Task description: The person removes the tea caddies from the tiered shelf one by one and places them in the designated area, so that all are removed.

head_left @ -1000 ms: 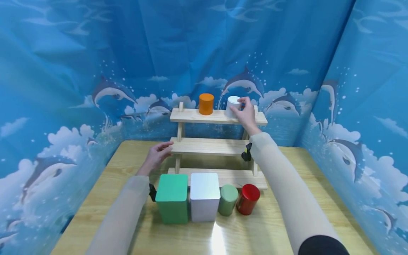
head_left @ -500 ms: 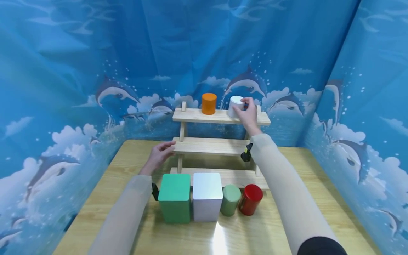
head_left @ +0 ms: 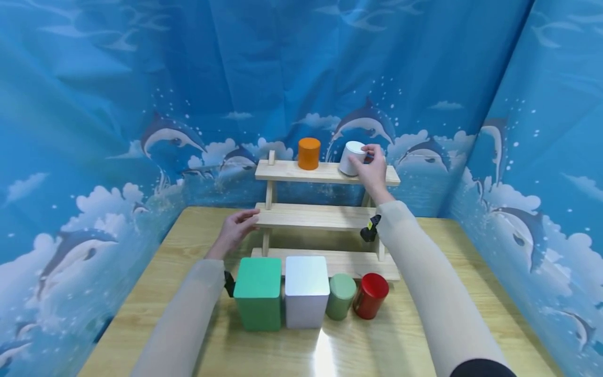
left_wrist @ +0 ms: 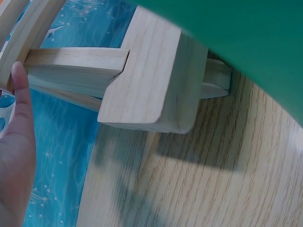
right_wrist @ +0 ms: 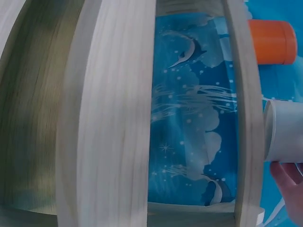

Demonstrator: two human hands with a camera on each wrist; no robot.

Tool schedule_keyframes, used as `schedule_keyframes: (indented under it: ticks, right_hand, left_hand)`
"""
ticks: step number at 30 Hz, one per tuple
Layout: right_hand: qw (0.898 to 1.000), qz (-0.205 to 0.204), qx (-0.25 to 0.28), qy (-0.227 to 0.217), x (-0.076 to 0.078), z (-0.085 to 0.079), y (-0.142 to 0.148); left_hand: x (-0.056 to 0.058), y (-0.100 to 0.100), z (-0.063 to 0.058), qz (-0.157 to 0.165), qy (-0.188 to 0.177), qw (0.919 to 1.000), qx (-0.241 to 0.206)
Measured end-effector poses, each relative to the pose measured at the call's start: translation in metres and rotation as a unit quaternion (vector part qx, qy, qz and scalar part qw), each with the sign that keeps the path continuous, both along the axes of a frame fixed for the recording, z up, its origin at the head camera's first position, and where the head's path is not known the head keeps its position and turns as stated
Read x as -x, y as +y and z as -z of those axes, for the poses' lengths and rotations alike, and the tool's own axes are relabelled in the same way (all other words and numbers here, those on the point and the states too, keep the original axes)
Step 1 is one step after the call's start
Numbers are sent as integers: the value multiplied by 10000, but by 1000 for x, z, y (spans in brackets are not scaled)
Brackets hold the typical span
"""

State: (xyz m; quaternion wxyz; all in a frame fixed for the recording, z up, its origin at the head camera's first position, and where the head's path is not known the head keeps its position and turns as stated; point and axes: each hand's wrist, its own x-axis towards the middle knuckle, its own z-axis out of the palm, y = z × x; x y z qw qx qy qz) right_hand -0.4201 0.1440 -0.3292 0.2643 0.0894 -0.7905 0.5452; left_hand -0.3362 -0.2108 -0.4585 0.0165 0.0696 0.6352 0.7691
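My right hand point(head_left: 374, 170) grips a white round can point(head_left: 351, 158) by its right side, over the top board of a stepped wooden shelf point(head_left: 325, 215). The can leans slightly, its top toward the right; whether its base touches the board I cannot tell. In the right wrist view, the white can point(right_wrist: 286, 132) shows beyond the top board's edge, with part of the hand below it. To its left an orange can point(head_left: 309, 154) stands upright. My left hand point(head_left: 234, 228) holds the left end of the middle board, its thumb point(left_wrist: 21, 94) against the wood in the left wrist view.
In front of the shelf stand a green square canister point(head_left: 258, 293), a white square canister point(head_left: 307, 290), a light green round can point(head_left: 341, 296) and a red round can point(head_left: 371, 295), in a row on the wooden table point(head_left: 400, 340). A blue dolphin-print curtain point(head_left: 235, 63) hangs behind and at both sides.
The white can has moved a little right along the top board with my right hand, and now leans. My left hand stays on the middle board. The head view shifted slightly at first.
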Motion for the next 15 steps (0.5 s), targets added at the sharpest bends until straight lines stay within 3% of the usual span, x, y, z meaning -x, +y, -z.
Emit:
schedule_keyframes:
  ticks: [3,15]
  right_hand:
    - [9999,-28,95,86,-3,-2,2]
    - [9996,-219,155,119,-20,-3,3]
  left_hand:
    - [-4,2,-5,25,50,10000,15]
    - [-4,0,-4,55,21,10000,-67]
